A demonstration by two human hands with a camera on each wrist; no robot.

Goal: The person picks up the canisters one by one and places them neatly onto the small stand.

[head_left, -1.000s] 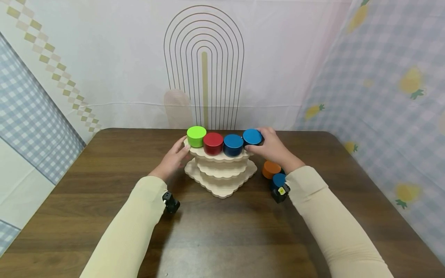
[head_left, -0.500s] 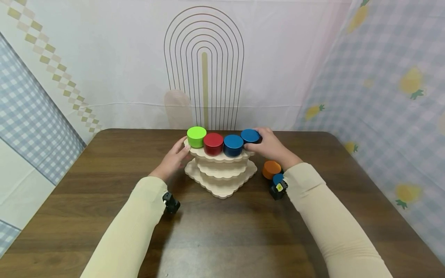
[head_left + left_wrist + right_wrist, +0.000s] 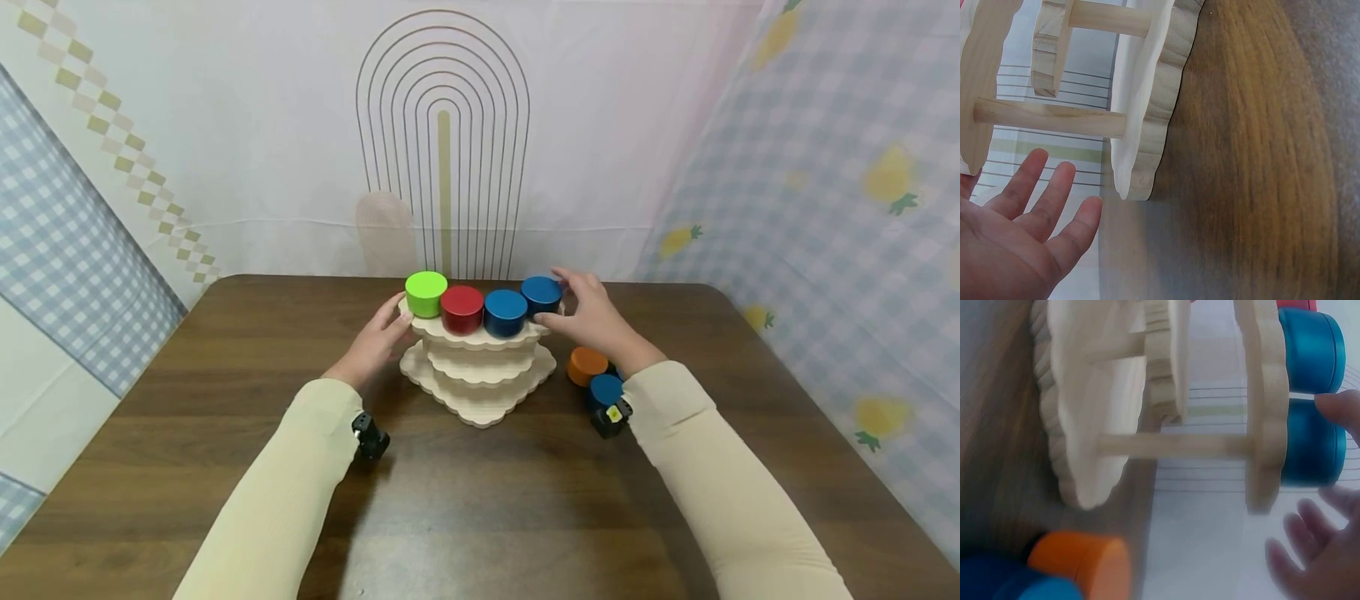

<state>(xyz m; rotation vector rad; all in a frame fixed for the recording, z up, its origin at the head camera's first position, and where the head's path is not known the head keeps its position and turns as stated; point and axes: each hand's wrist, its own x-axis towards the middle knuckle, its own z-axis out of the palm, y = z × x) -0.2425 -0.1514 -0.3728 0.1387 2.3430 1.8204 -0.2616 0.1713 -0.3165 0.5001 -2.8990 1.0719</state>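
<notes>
A pale wooden tiered stand (image 3: 480, 367) with scalloped edges rises at the middle of the table. Along its top shelf stand a green round tin (image 3: 426, 295), a red tin (image 3: 462, 311), a blue tin (image 3: 505, 314) and another blue tin (image 3: 541, 294) at the right end. My left hand (image 3: 375, 342) holds the top shelf's left corner between thumb and forefinger; its other fingers (image 3: 1063, 187) extend loosely below. Around the right-end blue tin, my right hand (image 3: 592, 317) spreads its thumb and fingers, loosened, with the thumb (image 3: 1341, 409) still close against the tin.
An orange tin (image 3: 587, 366) and a blue tin (image 3: 605, 390) stand on the brown wooden table (image 3: 480, 517), right of the stand, beneath my right forearm. A dark one is partly hidden behind them. A white patterned cloth (image 3: 285, 150) hangs behind the table.
My right hand first slid the right-end blue tin slightly left on the top shelf, then its fingers spread and drew back to the right. The left hand stays at the corner.
</notes>
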